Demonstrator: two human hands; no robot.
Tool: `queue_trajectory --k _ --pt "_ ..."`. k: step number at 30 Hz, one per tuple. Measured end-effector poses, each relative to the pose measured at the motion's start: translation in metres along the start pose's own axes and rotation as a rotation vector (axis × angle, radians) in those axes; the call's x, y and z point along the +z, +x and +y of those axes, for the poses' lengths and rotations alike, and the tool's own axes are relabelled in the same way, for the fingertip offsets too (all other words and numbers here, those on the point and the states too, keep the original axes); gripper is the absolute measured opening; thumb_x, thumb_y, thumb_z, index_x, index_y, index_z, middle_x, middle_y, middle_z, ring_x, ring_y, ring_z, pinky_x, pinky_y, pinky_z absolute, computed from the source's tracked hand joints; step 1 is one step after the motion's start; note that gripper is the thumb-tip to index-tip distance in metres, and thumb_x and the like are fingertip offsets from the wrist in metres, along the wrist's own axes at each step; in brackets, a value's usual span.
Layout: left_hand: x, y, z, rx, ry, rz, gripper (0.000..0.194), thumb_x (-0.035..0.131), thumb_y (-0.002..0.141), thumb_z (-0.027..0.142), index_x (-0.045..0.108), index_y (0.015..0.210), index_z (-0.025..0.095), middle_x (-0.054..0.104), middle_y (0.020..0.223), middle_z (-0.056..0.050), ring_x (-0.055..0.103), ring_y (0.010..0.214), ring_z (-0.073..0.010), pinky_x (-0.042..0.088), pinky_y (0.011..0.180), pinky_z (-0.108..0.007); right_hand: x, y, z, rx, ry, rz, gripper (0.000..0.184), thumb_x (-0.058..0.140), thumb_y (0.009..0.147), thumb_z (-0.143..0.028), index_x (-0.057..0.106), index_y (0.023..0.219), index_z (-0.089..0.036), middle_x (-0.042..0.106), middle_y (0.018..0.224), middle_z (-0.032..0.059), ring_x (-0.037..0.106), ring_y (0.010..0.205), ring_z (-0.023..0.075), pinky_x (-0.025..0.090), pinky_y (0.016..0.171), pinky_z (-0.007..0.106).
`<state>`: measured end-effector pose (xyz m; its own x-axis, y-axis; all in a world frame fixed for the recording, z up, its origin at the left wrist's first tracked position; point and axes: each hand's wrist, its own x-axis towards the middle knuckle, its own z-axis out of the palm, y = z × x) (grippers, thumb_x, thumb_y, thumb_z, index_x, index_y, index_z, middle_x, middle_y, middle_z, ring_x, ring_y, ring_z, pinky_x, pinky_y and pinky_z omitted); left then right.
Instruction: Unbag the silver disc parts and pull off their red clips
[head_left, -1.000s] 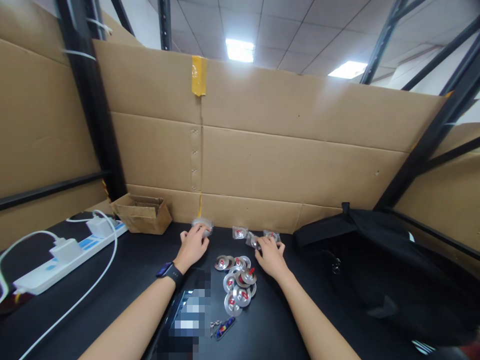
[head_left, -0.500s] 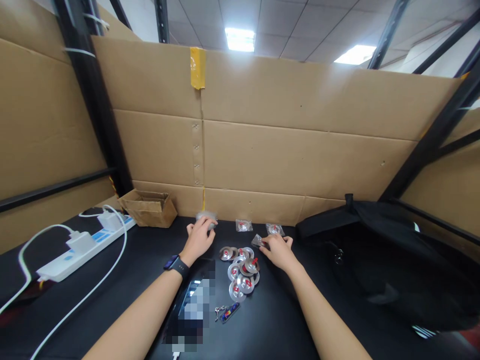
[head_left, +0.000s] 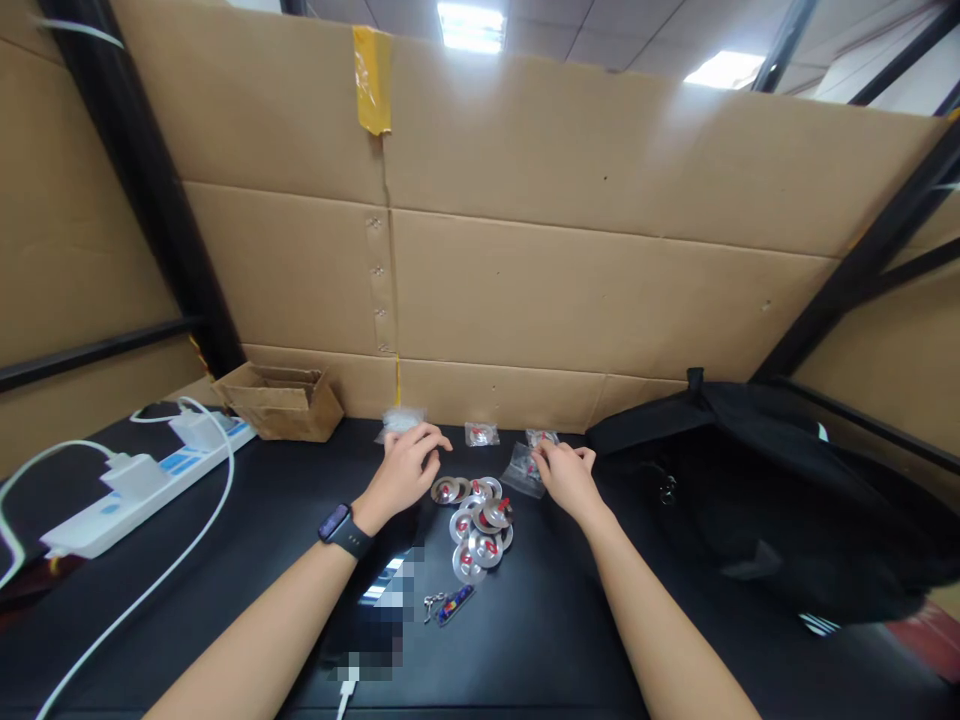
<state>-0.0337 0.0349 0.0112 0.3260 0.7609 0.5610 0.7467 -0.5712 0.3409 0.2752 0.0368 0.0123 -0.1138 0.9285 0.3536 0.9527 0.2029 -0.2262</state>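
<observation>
My right hand (head_left: pixel 568 480) pinches a small clear plastic bag (head_left: pixel 523 474) at its right edge; a bit of red shows by the fingertips. Close behind that hand lies a clear packet (head_left: pixel 541 437) with a metal disc in it, partly covered. A similar packet (head_left: pixel 481 434) rests between the hands. My left hand (head_left: pixel 409 468) hovers in front of a stack of clear bags (head_left: pixel 403 420), fingers apart and bent, nothing visible in them. Between my forearms is a pile of silvery domed discs with red loops (head_left: pixel 480 530), like finger cymbals.
A colourful keychain (head_left: pixel 455 605) and a dark screen device (head_left: pixel 375 615) with a white cable lie nearer me. On the left are a white power strip (head_left: pixel 150 490) and an open cardboard box (head_left: pixel 289 402). A black bag (head_left: pixel 765 490) fills the right side. Cardboard (head_left: pixel 525 300) walls the back.
My left hand has drawn off the bag stack, its fingers now spread to the right. More of the bag in my right hand shows. The view has tilted down slightly.
</observation>
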Motion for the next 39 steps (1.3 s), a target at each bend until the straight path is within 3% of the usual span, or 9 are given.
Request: queue_trajectory --k 3,8,17,23,26,30,33,36,39 --pt "-0.002 -0.001 0.012 0.035 -0.076 -0.057 0.023 0.044 0.1 0.023 0.067 0.105 0.025 0.069 0.114 -0.004 0.06 0.111 -0.021 0.03 0.092 -0.038 -0.01 -0.003 -0.013 -0.05 0.153 0.072 0.019 0.049 0.101 -0.031 0.065 0.095 -0.023 0.073 0.093 0.0029 0.064 0.091 0.0211 0.026 0.091 0.041" --pt "0.004 -0.005 0.027 0.0 -0.265 -0.19 0.027 0.051 0.1 0.047 0.064 0.115 0.028 0.068 0.119 -0.003 0.058 0.114 -0.0225 0.033 0.097 -0.039 -0.019 -0.017 -0.044 -0.205 0.406 0.056 0.017 0.055 0.101 -0.035 0.068 0.099 -0.025 0.074 0.099 0.0015 0.065 0.095 0.0199 0.027 0.092 0.039" --pt "0.013 -0.007 0.02 0.089 -0.272 -0.357 0.016 0.068 0.092 0.039 0.073 0.103 0.028 0.068 0.115 -0.002 0.056 0.113 -0.0229 0.034 0.098 -0.038 -0.012 -0.023 -0.058 -0.295 0.551 0.044 0.017 0.064 0.096 -0.031 0.075 0.085 -0.025 0.075 0.109 0.0035 0.066 0.105 0.0241 0.037 0.094 0.041" --pt "0.011 -0.006 0.022 0.106 -0.307 -0.316 0.018 0.065 0.095 0.041 0.076 0.104 0.031 0.069 0.112 -0.002 0.057 0.112 -0.0219 0.037 0.1 -0.039 -0.01 -0.022 -0.058 -0.302 0.618 0.095 0.017 0.061 0.097 -0.032 0.074 0.088 -0.025 0.074 0.107 0.0053 0.067 0.103 0.0245 0.045 0.096 0.043" --pt "0.011 -0.003 0.023 0.088 -0.347 -0.252 0.02 0.063 0.095 0.041 0.079 0.095 0.029 0.072 0.108 -0.003 0.06 0.108 -0.0216 0.041 0.098 -0.038 -0.007 -0.021 -0.058 -0.263 0.702 0.107 0.014 0.063 0.095 -0.034 0.072 0.101 -0.025 0.073 0.109 0.007 0.067 0.104 0.0251 0.048 0.096 0.041" --pt "0.012 0.0 0.021 0.014 -0.498 -0.167 0.024 0.063 0.095 0.04 0.078 0.088 0.024 0.073 0.101 -0.005 0.064 0.101 -0.021 0.046 0.096 -0.034 -0.002 -0.02 -0.056 -0.189 0.823 0.015 0.042 0.072 0.088 -0.034 0.059 0.127 -0.026 0.073 0.104 0.0042 0.069 0.099 0.0232 0.049 0.098 0.041" --pt "0.015 -0.001 0.019 -0.077 -0.649 -0.165 0.022 0.061 0.096 0.04 0.074 0.099 0.022 0.074 0.104 -0.006 0.067 0.099 -0.0203 0.05 0.092 -0.032 0.003 -0.019 -0.054 -0.152 0.93 -0.037 0.042 0.068 0.091 -0.032 0.053 0.129 -0.025 0.073 0.087 0.0 0.07 0.088 0.0208 0.048 0.098 0.04" --pt "0.019 -0.003 0.018 -0.229 -0.784 -0.123 0.028 0.065 0.093 0.04 0.061 0.114 0.022 0.074 0.099 -0.004 0.069 0.086 -0.0177 0.052 0.077 -0.028 0.01 -0.018 -0.054 -0.073 1.026 -0.021 0.043 0.068 0.091 -0.036 0.049 0.128 -0.024 0.07 0.077 -0.0019 0.069 0.079 0.0202 0.051 0.088 0.037" --pt "0.022 -0.003 0.018 -0.261 -0.887 -0.079 0.027 0.068 0.091 0.038 0.055 0.107 0.021 0.073 0.093 -0.003 0.069 0.084 -0.0162 0.052 0.076 -0.026 0.018 -0.018 -0.055 -0.007 1.13 -0.008 0.046 0.071 0.088 -0.039 0.044 0.122 -0.025 0.07 0.08 -0.0007 0.068 0.074 0.0196 0.051 0.073 0.032"
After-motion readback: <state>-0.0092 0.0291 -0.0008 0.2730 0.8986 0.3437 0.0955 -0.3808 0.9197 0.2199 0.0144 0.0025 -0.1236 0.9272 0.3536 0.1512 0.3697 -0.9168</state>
